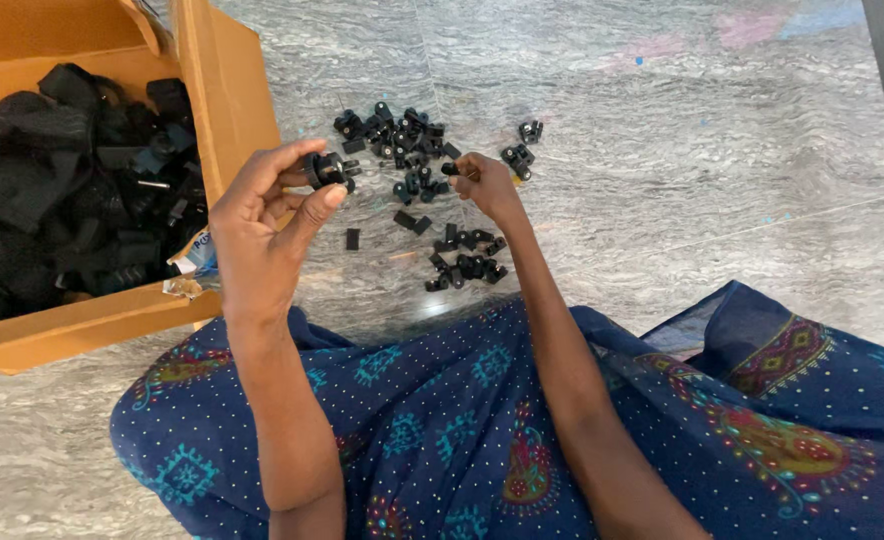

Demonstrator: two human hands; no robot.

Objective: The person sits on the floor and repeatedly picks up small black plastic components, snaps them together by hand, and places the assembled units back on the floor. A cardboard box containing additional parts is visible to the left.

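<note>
The round black part (328,170), left of the frame's centre, is best kept pinched in the left hand (262,225) while the small black piece (450,169) gripped by the right hand (486,187) is aligned squarely above the scattered black parts (412,150).

Open brown cardboard box (224,95) at upper left of frame, flaps raised, filled with black parts. Small crumpled wrapper (190,262), white and blue, seen at box's lower right corner, left of centre. No signs or screens seen.
</note>
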